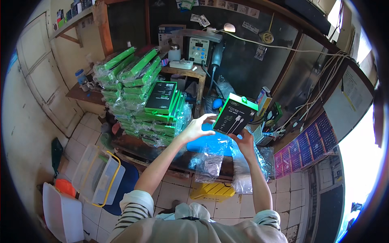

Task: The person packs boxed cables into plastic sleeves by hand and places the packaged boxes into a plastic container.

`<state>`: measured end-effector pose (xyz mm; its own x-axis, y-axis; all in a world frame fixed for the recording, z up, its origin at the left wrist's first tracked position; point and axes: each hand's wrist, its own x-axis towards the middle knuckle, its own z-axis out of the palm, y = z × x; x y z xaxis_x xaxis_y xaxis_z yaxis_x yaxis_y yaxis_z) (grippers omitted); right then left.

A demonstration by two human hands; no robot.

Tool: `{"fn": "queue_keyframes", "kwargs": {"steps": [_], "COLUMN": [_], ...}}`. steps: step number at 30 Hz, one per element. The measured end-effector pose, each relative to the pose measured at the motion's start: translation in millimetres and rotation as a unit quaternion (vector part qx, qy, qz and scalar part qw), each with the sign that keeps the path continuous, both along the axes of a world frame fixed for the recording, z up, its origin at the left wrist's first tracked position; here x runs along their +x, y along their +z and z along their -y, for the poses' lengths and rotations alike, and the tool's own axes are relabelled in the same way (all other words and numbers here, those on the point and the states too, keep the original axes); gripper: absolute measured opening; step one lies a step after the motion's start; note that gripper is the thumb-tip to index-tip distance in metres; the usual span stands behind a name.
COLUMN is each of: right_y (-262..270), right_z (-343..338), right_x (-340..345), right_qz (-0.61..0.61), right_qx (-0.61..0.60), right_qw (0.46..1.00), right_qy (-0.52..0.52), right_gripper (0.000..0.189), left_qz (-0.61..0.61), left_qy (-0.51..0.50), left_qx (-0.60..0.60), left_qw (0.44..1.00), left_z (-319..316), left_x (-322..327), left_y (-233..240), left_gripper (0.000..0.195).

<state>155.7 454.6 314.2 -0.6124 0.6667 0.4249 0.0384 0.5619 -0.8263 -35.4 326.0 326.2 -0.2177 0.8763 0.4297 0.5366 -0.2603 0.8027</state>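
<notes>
A black and green charging-cable box, its front printed with a white cable, is tilted in the air above the workbench. My right hand grips its lower edge between thumb and fingers. At the box's left corner, my left hand has its thumb and fingers spread; whether the fingertips touch the box is hard to tell. Beneath both hands are a blue mat and crumpled clear plastic wrappers. Left of my left hand, an unwrapped black and green box lies on top of stacked boxes.
Tall stacks of plastic-wrapped green boxes fill the bench's left side. A hot-air soldering station stands on a small shelf behind. At right are a pen basket and hanging cables. A yellow container sits below the bench.
</notes>
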Motion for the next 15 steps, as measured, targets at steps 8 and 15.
{"fn": "queue_keyframes", "kwargs": {"steps": [8,15], "right_y": [2,12], "right_z": [-8,-19], "right_x": [-2,5], "right_qz": [-0.001,0.049], "right_qx": [-0.022,0.04], "right_qw": [0.998,0.993], "right_qy": [0.064,0.098], "right_gripper": [0.072,0.107], "left_qz": [0.081,0.029], "left_qy": [-0.012,-0.068], "left_qx": [0.005,0.019], "left_qw": [0.997,0.997], "left_z": [-3,2], "left_x": [6,3], "left_y": [13,24], "left_gripper": [0.075,0.096]}}
